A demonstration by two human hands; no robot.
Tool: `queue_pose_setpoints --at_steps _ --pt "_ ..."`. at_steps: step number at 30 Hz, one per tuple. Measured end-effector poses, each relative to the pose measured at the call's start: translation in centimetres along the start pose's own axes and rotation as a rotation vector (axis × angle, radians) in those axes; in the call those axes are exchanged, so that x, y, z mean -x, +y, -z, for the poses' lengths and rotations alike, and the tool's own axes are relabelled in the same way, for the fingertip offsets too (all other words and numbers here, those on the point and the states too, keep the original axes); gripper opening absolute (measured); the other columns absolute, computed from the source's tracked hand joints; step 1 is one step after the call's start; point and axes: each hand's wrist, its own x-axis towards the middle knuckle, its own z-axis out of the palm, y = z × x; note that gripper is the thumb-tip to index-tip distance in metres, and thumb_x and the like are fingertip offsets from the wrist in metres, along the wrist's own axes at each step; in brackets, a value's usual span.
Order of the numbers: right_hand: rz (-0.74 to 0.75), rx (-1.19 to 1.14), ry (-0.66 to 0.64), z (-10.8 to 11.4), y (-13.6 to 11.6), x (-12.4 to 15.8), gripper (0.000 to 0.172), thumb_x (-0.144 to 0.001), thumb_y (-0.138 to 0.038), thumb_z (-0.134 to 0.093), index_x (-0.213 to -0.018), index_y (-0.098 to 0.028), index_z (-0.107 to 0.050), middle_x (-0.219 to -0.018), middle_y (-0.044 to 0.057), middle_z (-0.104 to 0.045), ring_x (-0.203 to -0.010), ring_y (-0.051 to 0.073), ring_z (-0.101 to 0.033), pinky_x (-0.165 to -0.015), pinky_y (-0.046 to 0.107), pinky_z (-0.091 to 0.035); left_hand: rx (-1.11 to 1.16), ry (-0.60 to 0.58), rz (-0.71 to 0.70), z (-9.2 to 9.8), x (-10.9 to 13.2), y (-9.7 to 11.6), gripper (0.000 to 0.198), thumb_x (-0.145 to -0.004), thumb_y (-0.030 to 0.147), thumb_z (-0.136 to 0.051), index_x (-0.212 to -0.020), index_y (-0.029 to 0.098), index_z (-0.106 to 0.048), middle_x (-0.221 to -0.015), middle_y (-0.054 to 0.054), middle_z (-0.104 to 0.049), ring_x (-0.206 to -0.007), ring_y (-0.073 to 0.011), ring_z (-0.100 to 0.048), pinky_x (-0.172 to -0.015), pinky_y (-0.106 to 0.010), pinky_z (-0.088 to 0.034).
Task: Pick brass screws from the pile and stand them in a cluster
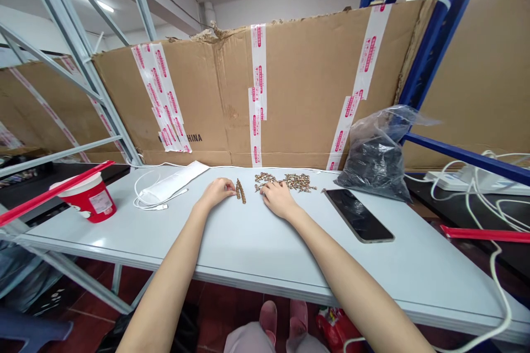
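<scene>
Small brass-coloured metal pieces, too small to name, stand or lie in two narrow rows (pixel 240 192) near the middle of the table. Just left of those rows is my left hand (pixel 218 192), its thumb and fingertips drawn together at the row's edge; whatever is between them is hidden. Across from it, my right hand (pixel 278 198) rests palm down with fingers somewhat apart, fingertips at the near left side of a loose pile (pixel 300 182) of similar brass-coloured pieces. Part of that pile is covered by the hand.
A black phone (pixel 359 215) lies right of the pile, with a clear plastic bag of dark contents (pixel 375 162) behind it. At left are a red cup (pixel 93 201) and a white cable (pixel 144 198). Taped cardboard (pixel 298 88) walls the table's back edge.
</scene>
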Motion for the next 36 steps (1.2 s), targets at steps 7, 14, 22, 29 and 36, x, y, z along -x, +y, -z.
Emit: queue_pose_setpoints --at_steps 7,14,22,29,36 --pt "-0.005 0.0 -0.009 0.1 0.0 0.1 0.027 -0.087 -0.024 -0.035 -0.103 -0.022 -0.057 -0.111 0.009 -0.057 -0.102 0.022 -0.047 -0.085 0.036 -0.027 -0.157 0.067 0.067 -0.2 0.3 -0.3 0.013 -0.075 0.028 -0.055 -0.076 0.018 -0.064 -0.082 -0.005 -0.063 -0.082 -0.0183 -0.054 -0.069 -0.026 -0.04" --pt "-0.001 -0.016 0.027 -0.1 0.0 0.1 0.026 -0.087 -0.024 -0.036 -0.101 -0.021 -0.057 -0.108 0.008 -0.058 -0.1 0.022 -0.047 -0.084 0.036 -0.028 -0.174 0.077 0.051 0.6 0.6 -0.1 0.018 -0.078 0.029 -0.052 -0.081 0.019 -0.067 -0.089 -0.006 -0.064 -0.087 -0.0204 -0.055 -0.074 -0.027 -0.04" --pt "0.006 -0.01 0.026 -0.2 0.1 0.1 0.028 -0.087 -0.024 -0.034 -0.102 -0.021 -0.057 -0.108 0.009 -0.057 -0.1 0.022 -0.047 -0.084 0.037 -0.027 -0.181 -0.1 0.11 1.0 1.3 0.0 0.032 -0.077 0.033 -0.052 -0.105 0.024 -0.064 -0.095 -0.006 -0.067 -0.088 -0.021 -0.059 -0.073 -0.025 -0.041" --pt "-0.004 -0.019 0.011 -0.1 0.0 0.1 0.028 -0.087 -0.024 -0.034 -0.103 -0.021 -0.057 -0.11 0.009 -0.057 -0.102 0.022 -0.047 -0.085 0.036 -0.027 -0.264 -0.167 0.158 0.7 1.3 -0.1 0.042 -0.083 0.037 -0.041 -0.12 0.024 -0.053 -0.11 -0.009 -0.062 -0.1 -0.0222 -0.057 -0.081 -0.027 -0.04" --pt "0.007 -0.034 0.029 -0.2 0.1 0.0 0.026 -0.086 -0.023 -0.037 -0.101 -0.02 -0.058 -0.108 0.009 -0.057 -0.1 0.022 -0.047 -0.083 0.036 -0.028 -0.319 -0.246 0.188 1.1 1.5 0.7 0.047 -0.084 0.042 -0.036 -0.128 0.027 -0.044 -0.12 -0.007 -0.056 -0.109 -0.0243 -0.052 -0.087 -0.031 -0.039"
